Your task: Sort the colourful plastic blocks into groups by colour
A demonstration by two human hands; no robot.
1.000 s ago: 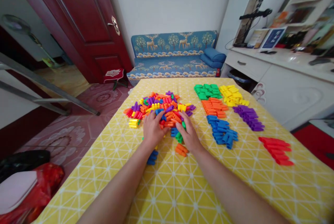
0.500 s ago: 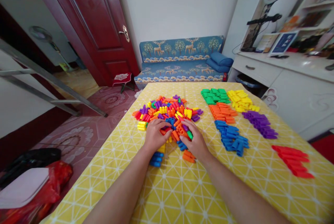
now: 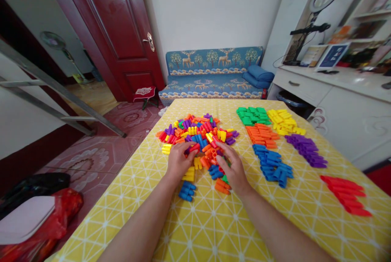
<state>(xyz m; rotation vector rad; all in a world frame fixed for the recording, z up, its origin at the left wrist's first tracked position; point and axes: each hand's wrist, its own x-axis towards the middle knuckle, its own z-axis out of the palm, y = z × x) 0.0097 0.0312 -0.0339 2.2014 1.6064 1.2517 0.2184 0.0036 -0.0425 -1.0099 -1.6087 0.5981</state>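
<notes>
A heap of mixed bullet-shaped plastic building blocks (image 3: 200, 138) lies on the yellow tablecloth. At its near left edge, my left hand (image 3: 179, 160) has thumb and fingers closed about a red block (image 3: 194, 148). My right hand (image 3: 233, 168) is at the heap's near right side, fingers apart, its fingertips close to orange blocks (image 3: 210, 154) and red ones; its palm side is partly hidden. Between and below the hands lie yellow blocks (image 3: 188, 174), a blue block group (image 3: 187, 191) and an orange block group (image 3: 222, 186).
To the right are single-colour groups: green blocks (image 3: 253, 116), yellow blocks (image 3: 285, 122), orange blocks (image 3: 262, 135), blue blocks (image 3: 271, 164), purple blocks (image 3: 306, 150) and red blocks (image 3: 346, 195). A blue sofa (image 3: 214, 79) stands behind the table, a white cabinet (image 3: 351, 111) at right.
The view has shifted slightly. My right hand's fingers have spread a little away from the orange blocks. My left hand stays at the heap's edge, with the red block now showing more.
</notes>
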